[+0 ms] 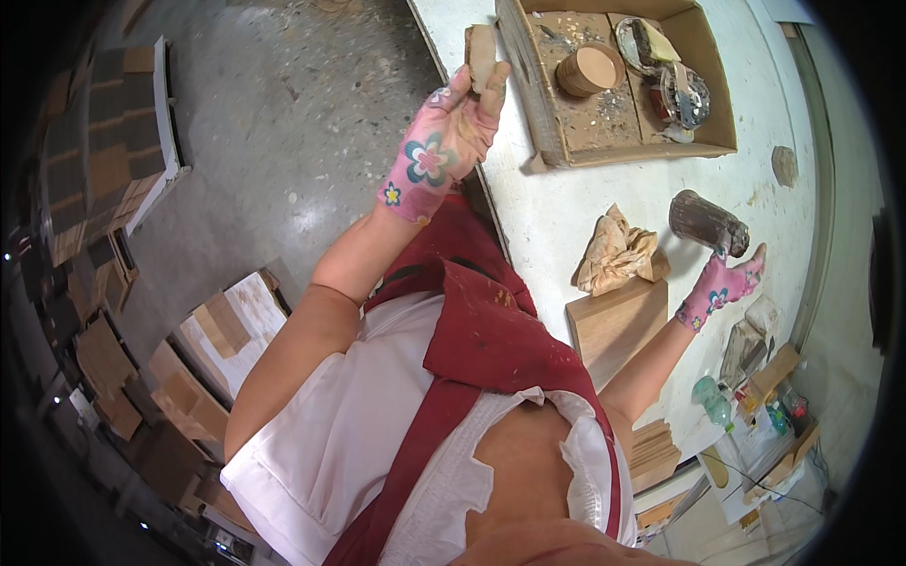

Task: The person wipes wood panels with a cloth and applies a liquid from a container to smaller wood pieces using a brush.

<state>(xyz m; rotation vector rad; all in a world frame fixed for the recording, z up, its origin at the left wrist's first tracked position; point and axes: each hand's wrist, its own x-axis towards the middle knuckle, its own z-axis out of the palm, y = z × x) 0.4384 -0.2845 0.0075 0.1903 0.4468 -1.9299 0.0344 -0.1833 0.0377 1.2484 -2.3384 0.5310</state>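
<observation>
My left hand [442, 146], in a pink flowered glove with stained fingertips, is raised at the table's near left edge. Its fingers pinch a small flat brownish block [480, 57], possibly wood or a sanding pad. My right hand [722, 291], gloved alike, reaches over the white table [566, 245] with its fingers apart. One fingertip comes close to a dark, stained cylindrical can [703, 219]; I cannot tell whether they touch. Left of that can lies a crumpled, stained cloth [616, 253], beside a flat wooden board [618, 325].
A cardboard box [642, 156] on the table holds a brown round tub [590, 71] and messy tins with a brush. A green plastic bottle [713, 401] and clutter lie at the right. Stacked boards [113, 141] stand on the floor at left.
</observation>
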